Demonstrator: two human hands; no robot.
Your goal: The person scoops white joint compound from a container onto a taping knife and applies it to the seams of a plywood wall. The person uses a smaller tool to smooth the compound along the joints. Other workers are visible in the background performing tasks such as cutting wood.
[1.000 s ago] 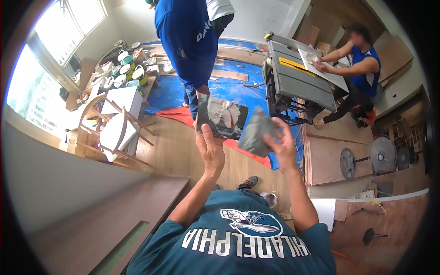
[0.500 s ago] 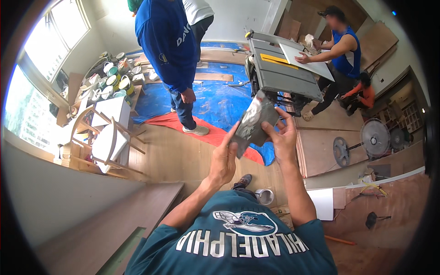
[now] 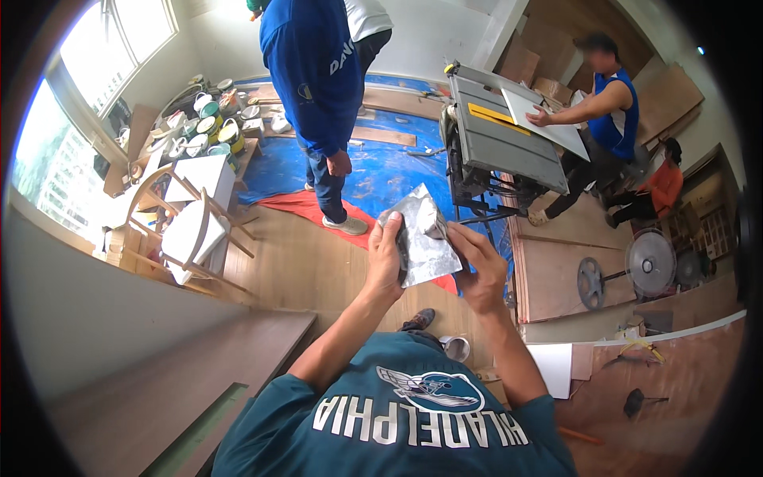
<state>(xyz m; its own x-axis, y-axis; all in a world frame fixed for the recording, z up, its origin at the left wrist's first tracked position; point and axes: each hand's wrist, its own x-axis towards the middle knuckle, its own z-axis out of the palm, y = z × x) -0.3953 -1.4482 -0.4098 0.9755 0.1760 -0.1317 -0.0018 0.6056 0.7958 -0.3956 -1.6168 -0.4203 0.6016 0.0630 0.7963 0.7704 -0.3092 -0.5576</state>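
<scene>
Between my two hands is a shiny silver flat piece (image 3: pixel 426 248), roughly four-sided, with a smeared, uneven surface and a raised lump at its upper right. Whether it is a foil pouch or a thin metal sheet I cannot make out. My left hand (image 3: pixel 385 258) grips its left edge, thumb on top and fingers underneath. On the other side, my right hand (image 3: pixel 482 270) has its fingers closed at the right edge, beside the lump; part of that grip is hidden. A metal can (image 3: pixel 455 348) stands on the floor below, near my foot.
A person in a blue top (image 3: pixel 311 71) stands ahead on a blue tarp (image 3: pixel 270 159). Right of there, another person (image 3: pixel 612 103) holds a white board (image 3: pixel 540 119) on a table saw (image 3: pixel 497 131). Chairs (image 3: pixel 191 230) and paint cans (image 3: pixel 211 127) stand left; a fan (image 3: pixel 650 262) right.
The silver piece has turned and tilted, so its broad bright face now shows. My right hand has shifted from its top to its right edge. The view has swung slightly left.
</scene>
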